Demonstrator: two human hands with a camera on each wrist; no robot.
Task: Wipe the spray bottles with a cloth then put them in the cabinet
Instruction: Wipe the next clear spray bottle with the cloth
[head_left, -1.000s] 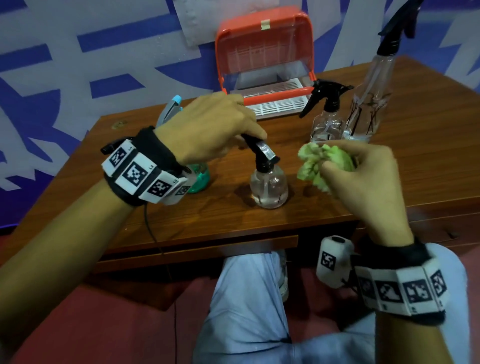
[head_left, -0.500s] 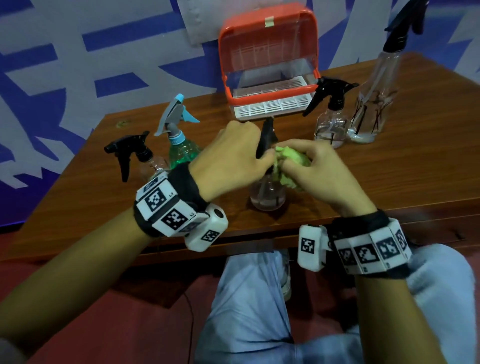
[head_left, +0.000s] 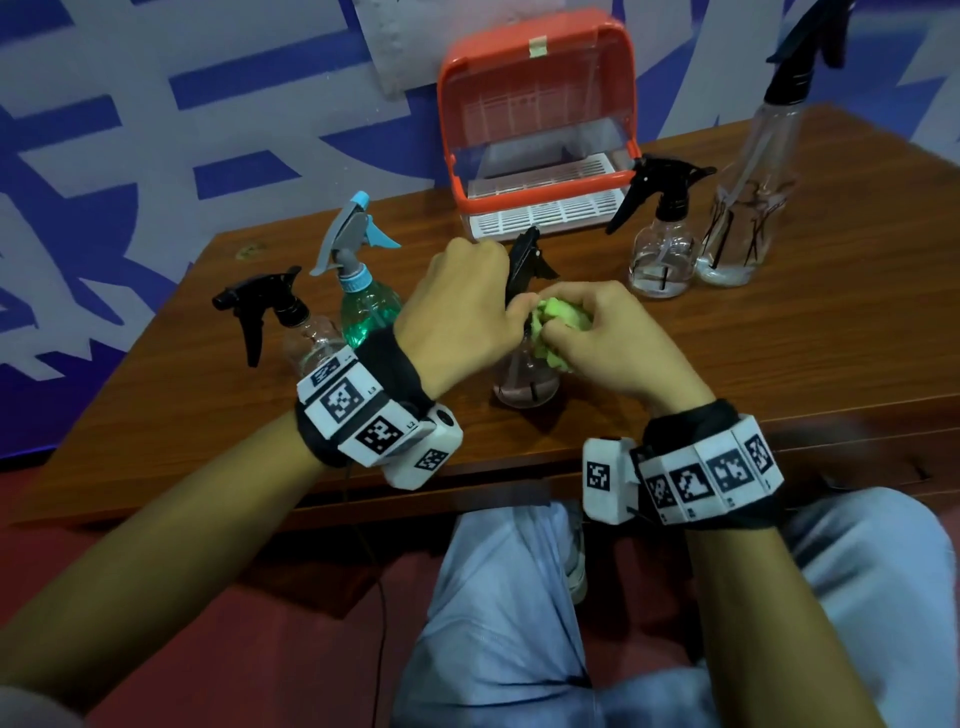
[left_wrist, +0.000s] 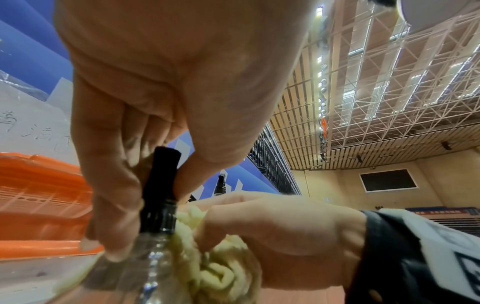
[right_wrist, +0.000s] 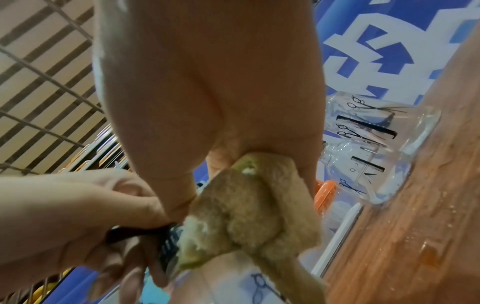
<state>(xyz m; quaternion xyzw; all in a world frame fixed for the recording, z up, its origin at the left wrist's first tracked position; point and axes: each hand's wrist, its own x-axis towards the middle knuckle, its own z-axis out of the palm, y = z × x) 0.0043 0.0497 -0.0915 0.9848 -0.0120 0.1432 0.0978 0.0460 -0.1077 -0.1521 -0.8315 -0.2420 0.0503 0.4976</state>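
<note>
We see the small round clear spray bottle with a black trigger head (head_left: 525, 382) standing upright on the brown wooden table (head_left: 779, 353), near its front edge, between both hands. The left hand (head_left: 457, 312) grips its black neck and trigger from above, fingers curled round it. The right hand (head_left: 608, 338) pinches a bunched green cloth (head_left: 558, 332) and presses it on the bottle's shoulder, just right of the neck.

Head view alone gives us the layout: an orange plastic cabinet with a lifted clear lid and white slatted tray (head_left: 540, 130) behind the hands; a small clear black-trigger bottle (head_left: 662, 249) and a tall clear black-trigger bottle (head_left: 748, 208) at right rear; a green bottle with a grey-blue trigger (head_left: 363, 301) and a clear black-trigger bottle (head_left: 306, 338) at left, partly behind the left wrist.

Left wrist view shows what the head view hides: thumb and fingers (left_wrist: 114, 205) clamped on the black collar (left_wrist: 158, 189), cloth (left_wrist: 215, 263) touching the glass below. Right wrist view shows scissor and comb prints on the tall bottle (right_wrist: 376, 144) and the cloth (right_wrist: 249, 216) against the ribbed collar.

A second ago we saw the cloth held apart to the right of the bottle; half a second ago it was already on it, as now.
</note>
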